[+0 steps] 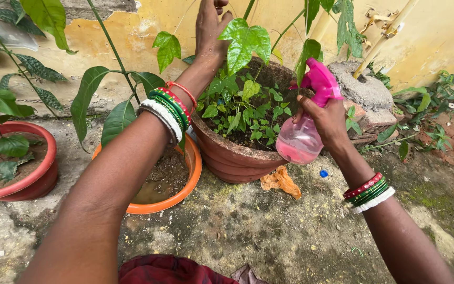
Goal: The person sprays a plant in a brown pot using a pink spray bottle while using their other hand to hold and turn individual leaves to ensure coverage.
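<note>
One pink spray bottle (301,138) in rt hand (328,122)

Translucent pink plastic spray bottle (301,138) with magenta trigger head, round brown clay pot (232,155) of green leaves, bright orange plastic pot (187,184), red plastic pot (38,181), red, green and white bangles (170,111), crumpled orange cloth scrap (281,181), small blue cap (323,173), stained yellow wall (437,37)

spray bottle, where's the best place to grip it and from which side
Grip the spray bottle at its narrow neck, just under the pink trigger head, coming from the right, as the right hand does now. The neck is slim enough to wrap, the round body below is wide, and the nozzle points left toward the brown pot, so the right side is free.
</note>
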